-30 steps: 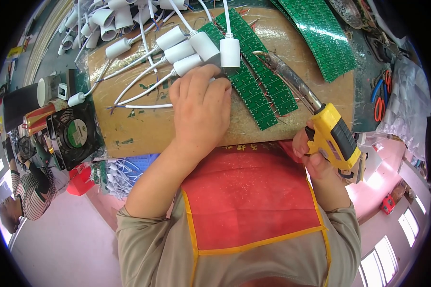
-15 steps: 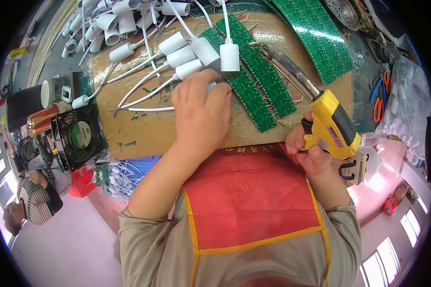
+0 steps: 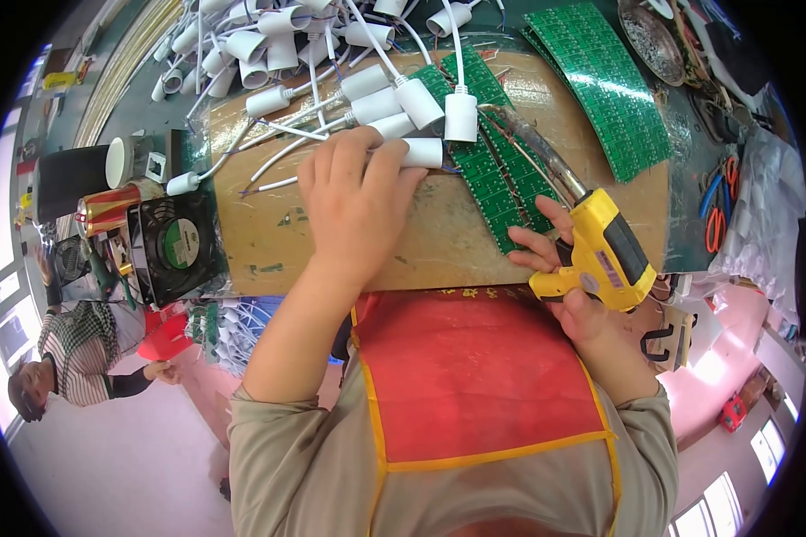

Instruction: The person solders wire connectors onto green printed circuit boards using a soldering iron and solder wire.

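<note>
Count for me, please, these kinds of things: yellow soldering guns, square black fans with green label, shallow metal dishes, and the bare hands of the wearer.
Yellow soldering gun: 1
Square black fan with green label: 1
Shallow metal dish: 1
Bare hands: 2 (left hand, right hand)
Total: 5

I saw bright windows (image 3: 16, 324) divided by frames at nine o'clock, and more glowing panes (image 3: 722, 503) slanting past four in a dull mauve wall (image 3: 685, 479). Pink floor (image 3: 734, 340) at half past three caught a white patch of glare (image 3: 709, 367). Toward eight I faced a broad pale expanse (image 3: 134, 461), floor or wall I couldn't tell. The dark green tabletop (image 3: 687, 219) curved from ten round to three.
</note>
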Action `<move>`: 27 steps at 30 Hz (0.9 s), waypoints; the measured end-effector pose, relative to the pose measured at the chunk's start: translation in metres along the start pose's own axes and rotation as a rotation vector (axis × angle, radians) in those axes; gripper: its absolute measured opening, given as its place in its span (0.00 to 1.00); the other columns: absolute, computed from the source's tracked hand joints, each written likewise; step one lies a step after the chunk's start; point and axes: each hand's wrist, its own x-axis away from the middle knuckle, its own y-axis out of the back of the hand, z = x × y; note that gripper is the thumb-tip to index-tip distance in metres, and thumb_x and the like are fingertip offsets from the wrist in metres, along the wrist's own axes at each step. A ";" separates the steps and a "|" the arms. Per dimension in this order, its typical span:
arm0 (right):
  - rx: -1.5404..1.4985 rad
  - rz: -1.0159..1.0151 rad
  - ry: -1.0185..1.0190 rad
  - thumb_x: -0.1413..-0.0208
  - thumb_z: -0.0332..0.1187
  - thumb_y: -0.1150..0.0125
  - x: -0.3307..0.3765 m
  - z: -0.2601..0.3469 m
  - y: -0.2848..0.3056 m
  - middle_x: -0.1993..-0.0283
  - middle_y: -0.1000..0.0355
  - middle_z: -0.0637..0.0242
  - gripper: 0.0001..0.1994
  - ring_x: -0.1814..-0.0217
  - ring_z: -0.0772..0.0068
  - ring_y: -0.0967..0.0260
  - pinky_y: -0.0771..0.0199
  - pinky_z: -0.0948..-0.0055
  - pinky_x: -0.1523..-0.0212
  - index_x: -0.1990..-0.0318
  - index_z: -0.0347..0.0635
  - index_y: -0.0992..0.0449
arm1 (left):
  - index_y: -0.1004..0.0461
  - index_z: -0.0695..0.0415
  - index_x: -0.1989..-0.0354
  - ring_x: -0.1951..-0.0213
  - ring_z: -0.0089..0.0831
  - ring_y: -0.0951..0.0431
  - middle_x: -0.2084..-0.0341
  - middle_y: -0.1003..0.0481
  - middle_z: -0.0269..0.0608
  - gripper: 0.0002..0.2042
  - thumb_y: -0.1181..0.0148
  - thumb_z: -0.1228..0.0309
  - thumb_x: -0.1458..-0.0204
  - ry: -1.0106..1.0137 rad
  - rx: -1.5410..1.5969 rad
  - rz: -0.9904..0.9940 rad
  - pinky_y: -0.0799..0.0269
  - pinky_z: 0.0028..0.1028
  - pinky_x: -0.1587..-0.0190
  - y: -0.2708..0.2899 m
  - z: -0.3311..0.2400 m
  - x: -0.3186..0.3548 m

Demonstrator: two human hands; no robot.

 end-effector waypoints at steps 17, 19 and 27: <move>-0.106 -0.028 0.009 0.42 0.50 0.25 0.005 -0.008 0.008 0.22 0.46 0.49 0.41 0.35 0.48 0.27 0.22 0.50 0.38 0.27 0.46 0.39 | 0.18 0.50 0.47 0.48 0.47 0.20 0.48 0.21 0.40 0.18 0.30 0.64 0.47 0.208 -0.479 0.177 0.26 0.46 0.46 0.035 0.105 -0.046; -0.115 -0.022 0.027 0.41 0.49 0.25 0.004 -0.009 0.008 0.22 0.46 0.49 0.40 0.35 0.49 0.26 0.21 0.51 0.38 0.26 0.47 0.39 | 0.18 0.51 0.47 0.48 0.47 0.20 0.48 0.20 0.41 0.19 0.28 0.64 0.48 0.240 -0.504 0.174 0.25 0.46 0.46 0.035 0.106 -0.045; -0.106 0.011 0.055 0.38 0.49 0.29 0.005 -0.011 0.009 0.22 0.50 0.46 0.39 0.36 0.47 0.25 0.19 0.50 0.38 0.27 0.45 0.41 | 0.19 0.56 0.49 0.55 0.34 0.19 0.57 0.18 0.41 0.19 0.24 0.68 0.48 0.625 0.108 0.136 0.25 0.32 0.50 0.073 0.098 -0.043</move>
